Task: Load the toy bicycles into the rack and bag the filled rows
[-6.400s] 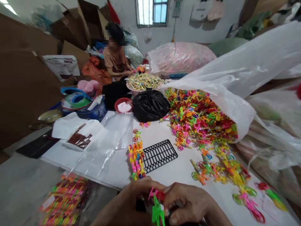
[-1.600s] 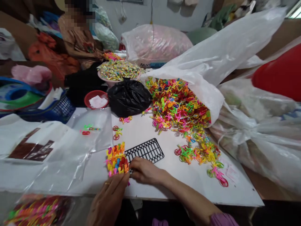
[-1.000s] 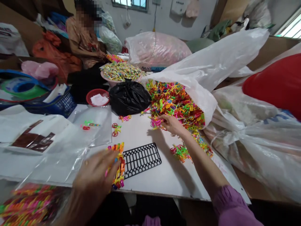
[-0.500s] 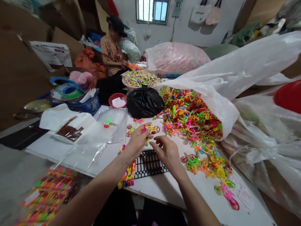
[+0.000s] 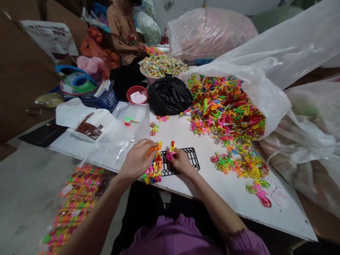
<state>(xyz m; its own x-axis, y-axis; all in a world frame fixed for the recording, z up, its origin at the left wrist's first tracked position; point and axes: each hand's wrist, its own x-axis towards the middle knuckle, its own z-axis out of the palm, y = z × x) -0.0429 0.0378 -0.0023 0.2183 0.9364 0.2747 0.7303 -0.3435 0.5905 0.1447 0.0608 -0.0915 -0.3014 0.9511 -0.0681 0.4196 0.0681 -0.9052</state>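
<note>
A black plastic grid [image 5: 188, 160] lies on the white table [image 5: 239, 198] in front of me. Several small colourful plastic toy bicycles [image 5: 154, 168] stand packed in a row along its left edge. My left hand [image 5: 136, 159] curls against that row, fingers closed on an orange piece at its far end. My right hand [image 5: 179, 161] pinches a pink and red toy bicycle [image 5: 171, 151] upright on the grid, just right of the row.
A big white plastic sack [image 5: 265, 71] spills a heap of colourful toy bicycles [image 5: 225, 109] over the table's right side. A black bag [image 5: 168, 95], clear plastic bags [image 5: 119, 138] and a red bowl [image 5: 136, 94] lie beyond. Another person [image 5: 124, 24] sits at the back. Packed bags [image 5: 77, 198] lie lower left.
Both hands have come down from above the table to the grid. The right hand, open half a second ago, now pinches a pink and red bicycle on the grid.
</note>
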